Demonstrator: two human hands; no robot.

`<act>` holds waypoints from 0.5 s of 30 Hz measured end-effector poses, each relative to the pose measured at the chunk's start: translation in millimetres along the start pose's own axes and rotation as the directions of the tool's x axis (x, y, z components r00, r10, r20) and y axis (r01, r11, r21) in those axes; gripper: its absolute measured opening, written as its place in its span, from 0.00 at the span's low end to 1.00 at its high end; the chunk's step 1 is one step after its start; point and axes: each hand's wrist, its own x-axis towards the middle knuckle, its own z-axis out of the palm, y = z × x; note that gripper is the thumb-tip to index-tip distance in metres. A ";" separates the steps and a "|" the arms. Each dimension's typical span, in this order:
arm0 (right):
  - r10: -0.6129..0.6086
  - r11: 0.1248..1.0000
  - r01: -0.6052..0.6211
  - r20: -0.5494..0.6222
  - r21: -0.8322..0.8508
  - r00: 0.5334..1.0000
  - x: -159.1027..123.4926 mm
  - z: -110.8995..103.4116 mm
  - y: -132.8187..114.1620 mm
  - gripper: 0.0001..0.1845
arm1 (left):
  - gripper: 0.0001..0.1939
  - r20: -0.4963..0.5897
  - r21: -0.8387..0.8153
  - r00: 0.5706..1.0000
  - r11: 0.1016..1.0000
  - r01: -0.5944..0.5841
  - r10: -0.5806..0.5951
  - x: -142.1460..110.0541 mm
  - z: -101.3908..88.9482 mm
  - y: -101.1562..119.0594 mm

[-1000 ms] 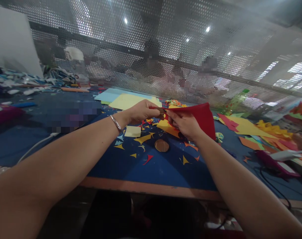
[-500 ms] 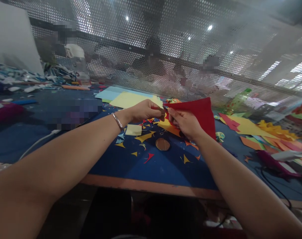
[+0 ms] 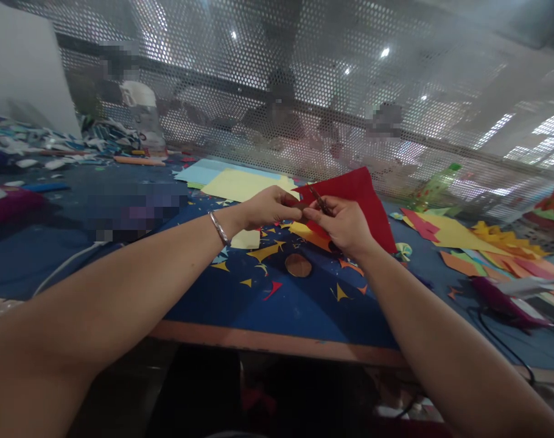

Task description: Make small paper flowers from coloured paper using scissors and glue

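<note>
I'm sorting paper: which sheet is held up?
The red sheet, raised at the right hand; the pale yellow sheet and light blue sheet lie on the table.

The red paper sheet (image 3: 372, 204) is raised at a slant above the worktop (image 3: 240, 310), one corner upward. Before its left part, a dark slender tool (image 3: 321, 201) points to upper left. Just beside, a small brown piece (image 3: 301, 206) is mostly hidden.

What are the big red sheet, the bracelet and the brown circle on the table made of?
Red sheet: probably paper, matte, thin with straight edges.
Bracelet: likely metal, polished; it gleams silver.
Brown circle: perhaps cardboard, flat and brown; finish unclear.
</note>
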 end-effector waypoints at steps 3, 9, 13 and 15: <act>-0.001 1.000 0.004 -0.083 0.030 0.997 1.7 -2.3 0.7 0.13 | 0.03 -0.118 -0.220 0.992 0.975 0.016 -0.043 0.9 10.7 -1.1; 0.027 0.992 -0.009 -0.143 0.124 0.989 2.8 -5.3 2.2 0.16 | 0.09 -0.230 -0.563 0.967 0.826 -0.042 -0.107 -0.6 33.4 4.8; 0.032 0.991 -0.019 -0.097 0.135 0.995 1.5 -4.6 1.0 0.21 | 0.04 -0.274 -0.473 0.962 0.874 -0.113 -0.024 -0.8 30.8 10.0; 0.047 0.987 -0.035 -0.071 0.154 0.996 1.2 -4.1 0.7 0.23 | 0.03 -0.293 -0.401 0.956 0.906 -0.140 0.018 -0.4 26.1 11.3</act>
